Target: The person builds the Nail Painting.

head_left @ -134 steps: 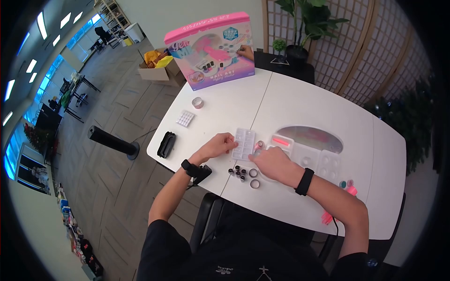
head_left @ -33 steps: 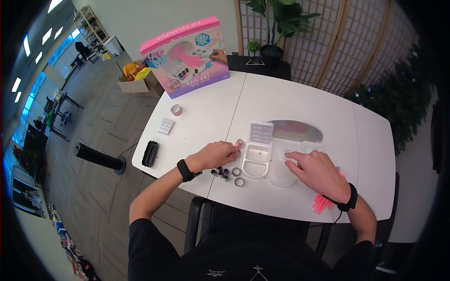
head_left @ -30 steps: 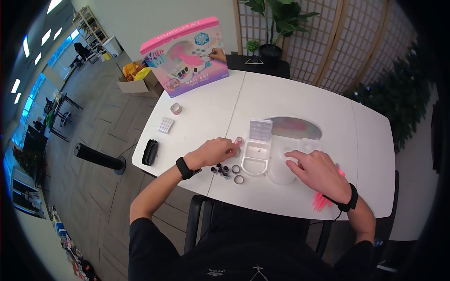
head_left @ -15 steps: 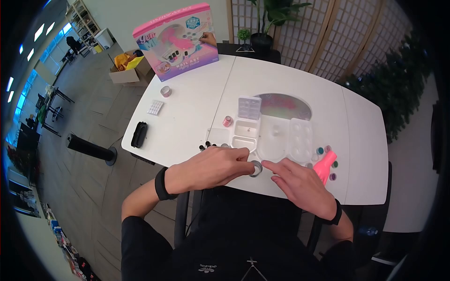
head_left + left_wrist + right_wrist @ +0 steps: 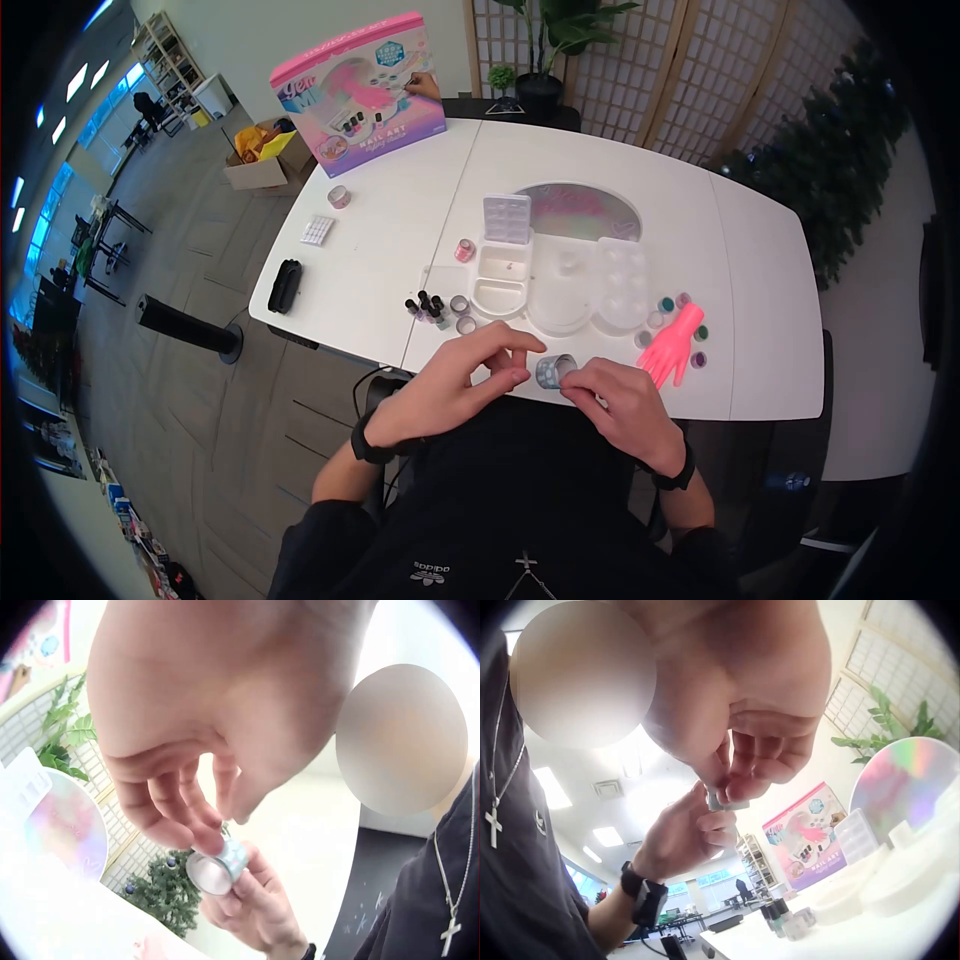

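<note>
My right hand pinches a small roll of light-blue patterned tape by its right rim, near the table's front edge. To the left of it is my left hand, index finger and thumb spread apart and index tip close above the roll. The left wrist view shows the roll's pale round face just beneath the left fingertips. Beyond the hands stands a white nail-art station with compartments, an upright lid and a rounded mirror. Two more rolls lie beside its left front.
Small dark-capped polish bottles cluster left of the station; a pink roll stands behind them. On the right lie a pink model hand and several small pots. A product box stands at the back left, a black case farther forward.
My left hand has left the spot by the pink roll and come to the front edge, bringing the light-blue roll. My right hand has moved from over the station and now grips that roll.
</note>
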### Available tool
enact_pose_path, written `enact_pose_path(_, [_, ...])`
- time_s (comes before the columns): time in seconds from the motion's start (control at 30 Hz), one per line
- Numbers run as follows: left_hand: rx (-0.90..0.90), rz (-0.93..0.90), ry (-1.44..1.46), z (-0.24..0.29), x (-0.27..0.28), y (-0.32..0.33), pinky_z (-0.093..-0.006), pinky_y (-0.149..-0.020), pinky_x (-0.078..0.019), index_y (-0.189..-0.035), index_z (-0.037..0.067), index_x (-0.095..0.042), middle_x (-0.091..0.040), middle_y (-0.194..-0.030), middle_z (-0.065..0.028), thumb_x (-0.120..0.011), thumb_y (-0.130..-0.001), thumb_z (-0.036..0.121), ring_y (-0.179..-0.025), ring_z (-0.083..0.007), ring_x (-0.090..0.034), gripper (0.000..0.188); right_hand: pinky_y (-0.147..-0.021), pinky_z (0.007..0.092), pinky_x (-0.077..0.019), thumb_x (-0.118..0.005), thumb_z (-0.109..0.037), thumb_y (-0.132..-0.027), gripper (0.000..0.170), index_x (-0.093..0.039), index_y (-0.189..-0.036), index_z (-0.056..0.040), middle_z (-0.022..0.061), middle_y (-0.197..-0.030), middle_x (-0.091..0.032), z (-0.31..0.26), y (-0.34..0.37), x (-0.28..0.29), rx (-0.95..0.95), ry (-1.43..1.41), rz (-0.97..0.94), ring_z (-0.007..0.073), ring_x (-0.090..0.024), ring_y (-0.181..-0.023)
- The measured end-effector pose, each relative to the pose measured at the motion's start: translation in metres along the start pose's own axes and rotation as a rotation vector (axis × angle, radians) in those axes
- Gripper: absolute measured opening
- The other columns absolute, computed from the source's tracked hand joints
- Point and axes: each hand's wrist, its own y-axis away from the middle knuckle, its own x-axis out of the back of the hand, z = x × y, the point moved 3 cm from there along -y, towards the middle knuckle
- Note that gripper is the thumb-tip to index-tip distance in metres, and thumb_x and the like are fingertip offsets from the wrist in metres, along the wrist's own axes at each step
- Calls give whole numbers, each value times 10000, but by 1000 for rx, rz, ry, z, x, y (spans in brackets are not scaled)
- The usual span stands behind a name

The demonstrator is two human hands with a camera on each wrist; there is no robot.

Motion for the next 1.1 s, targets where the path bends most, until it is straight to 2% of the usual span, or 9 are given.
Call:
enact_pose_path(0.1, [218,103,139,-29,-19,13,-300,-815,-548,-1304,18,-646,-641,-1037,-20,-649,-1096,38,-887,-106,-649,209,-575,362,-500,-819,-68,-960,140,-733,-1071,-58,72,-829,-676,6,6,-8,-20,-15,115,252,-631,-630])
enact_pose_path(0.13, [252,133,320,-39,-30,16,-280,-780,-528,-1297,29,-632,-637,-1044,-6,-637,-1118,76,-843,-95,-625,185,-561,354,-488,-824,-65,-958,145,-731,-1068,-55,72,-820,-675,7,9,-12,-29,-23,154,240,-617,-611])
enact_pose_path(0.27, [254,80,690,-70,-68,25,-232,-715,-457,-1333,45,-633,-621,-995,16,-637,-1138,151,-791,-58,-542,222,-538,334,-466,-838,-62,-953,157,-728,-1062,-41,71,-802,-683,12,19,-28,-65,-84,245,189,-587,-572])
enact_pose_path(0.37, [237,110,671,-65,-77,19,-231,-705,-443,-1341,46,-636,-617,-1010,17,-646,-1132,144,-783,-53,-528,230,-572,289,-488,-846,-45,-954,150,-715,-1020,-14,76,-799,-703,13,24,-37,-125,-158,238,130,-620,-609])
enact_pose_path(0.5, [209,230,678,-71,-77,24,-221,-644,-376,-1261,43,-673,-603,-881,60,-668,-1127,153,-726,-26,-478,173,-554,295,-469,-836,-83,-979,160,-734,-1090,-31,58,-792,-695,16,27,-44,-152,-190,260,116,-604,-607])
enact_pose_path(0.6, [182,276,616,-63,-71,26,-238,-643,-403,-1155,34,-689,-592,-911,40,-655,-1121,96,-709,-45,-497,79,-568,272,-476,-823,-79,-994,155,-733,-1105,-18,47,-795,-703,9,26,-44,-187,-240,269,85,-610,-637])
enact_pose_path(0.7, [148,306,530,-61,-69,26,-229,-643,-393,-1084,37,-690,-568,-892,53,-659,-1123,103,-714,-33,-489,83,-584,257,-479,-805,-66,-1006,148,-730,-1118,-3,31,-804,-711,10,31,-47,-251,-374,273,63,-607,-663])
enact_pose_path(0.9, [70,312,415,-53,-75,23,-219,-654,-394,-1035,29,-677,-556,-902,54,-674,-1119,123,-724,-27,-495,126,-613,233,-459,-791,-61,-1020,114,-732,-1089,8,1,-794,-696,15,36,-49,-276,-484,321,37,-573,-688])
enact_pose_path(1.1, [16,281,424,-49,-79,25,-222,-718,-444,-1033,17,-670,-576,-1025,10,-716,-1072,36,-834,-34,-527,62,-609,238,-443,-788,-91,-1034,138,-705,-987,9,1,-759,-670,13,39,-46,-261,-439,340,38,-542,-679])
